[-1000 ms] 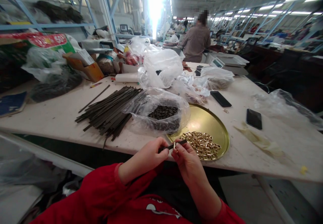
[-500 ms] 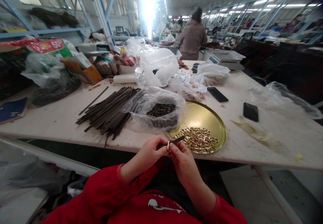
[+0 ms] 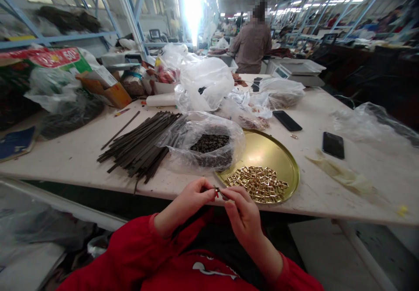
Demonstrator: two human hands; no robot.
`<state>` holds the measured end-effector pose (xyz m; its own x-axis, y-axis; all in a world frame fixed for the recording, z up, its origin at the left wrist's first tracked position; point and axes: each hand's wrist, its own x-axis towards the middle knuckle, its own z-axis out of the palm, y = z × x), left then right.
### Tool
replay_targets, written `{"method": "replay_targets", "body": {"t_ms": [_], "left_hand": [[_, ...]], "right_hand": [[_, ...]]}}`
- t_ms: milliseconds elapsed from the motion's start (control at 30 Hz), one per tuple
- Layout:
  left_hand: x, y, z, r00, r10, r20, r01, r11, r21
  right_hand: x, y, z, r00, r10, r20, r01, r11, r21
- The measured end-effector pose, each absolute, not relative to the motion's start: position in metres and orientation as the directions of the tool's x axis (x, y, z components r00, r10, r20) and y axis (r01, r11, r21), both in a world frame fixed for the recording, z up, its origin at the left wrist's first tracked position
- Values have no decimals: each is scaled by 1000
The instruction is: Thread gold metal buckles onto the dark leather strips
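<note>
"How many hands are on it?"

"Two. The left hand (image 3: pixel 193 198) has thumb and fingers pinched shut around one dark strip (image 3: pixel 224 195), with one gold buckle (image 3: pixel 217 191) right at the tips. The right hand (image 3: pixel 244 214) has fingertips against the strip; I can't tell whether they grip it."

"Where's that strip, and which way does it lie?"

"Between the hands, by the near edge of the table (image 3: pixel 65 155). The little that shows runs side to side, dipping toward the right hand; the fingers hide the rest."

"And the others?"

"One pile of strips (image 3: pixel 140 144), too overlapped to count, slanting away to the right, and one single strip (image 3: pixel 120 129) beside it. One round tray (image 3: pixel 278 151) holds a heap of buckles (image 3: pixel 262 184), too many to count. One open bag (image 3: pixel 176 139) of black bits sits between pile and tray."
</note>
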<state>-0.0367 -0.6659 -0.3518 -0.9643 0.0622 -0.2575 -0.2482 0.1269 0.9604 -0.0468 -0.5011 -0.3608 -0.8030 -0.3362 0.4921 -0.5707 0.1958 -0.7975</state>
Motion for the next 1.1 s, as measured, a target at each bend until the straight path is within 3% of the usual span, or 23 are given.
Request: {"method": "replay_targets", "body": {"t_ms": [133, 233, 367, 500, 633, 700, 833, 967, 1100], "left_hand": [[-37, -666, -348, -952, 78, -294, -282, 141, 949], [-36, -665, -347, -953, 65, -297, -288, 128, 949], [-35, -664, -346, -949, 38, -312, -304, 131, 943], [-31, -659, -347, -935, 79, -345, -338, 92, 937], [-25, -653, -348, -915, 108, -389, -386, 49, 921], [-22, -651, -347, -913, 105, -393, -390, 47, 919], [-17, -651, -343, -900, 131, -415, -422, -28, 906], [-14, -652, -345, -884, 143, -446, -459, -79, 885], [-13, -651, -347, -922, 113, -371, -374, -5, 928]], "right_hand": [[-56, -497, -354, -847, -412, 335, -395, 67, -916], [-60, -497, -353, -829, -486, 278, -346, 53, -937], [-62, -496, -352, -788, -518, 333, -446, 108, -888], [-62, -492, -348, -674, -617, 408, -627, 184, -757], [-58, -488, -340, -629, -699, 340, -656, 242, -715], [-56, -485, -336, -670, -693, 266, -552, 225, -803], [-55, -481, -335, -731, -678, 78, -193, 96, -977], [-54, -481, -340, -769, -639, -10, -4, 21, -1000], [-49, -485, -346, -830, -553, -69, 89, -10, -996]]}}
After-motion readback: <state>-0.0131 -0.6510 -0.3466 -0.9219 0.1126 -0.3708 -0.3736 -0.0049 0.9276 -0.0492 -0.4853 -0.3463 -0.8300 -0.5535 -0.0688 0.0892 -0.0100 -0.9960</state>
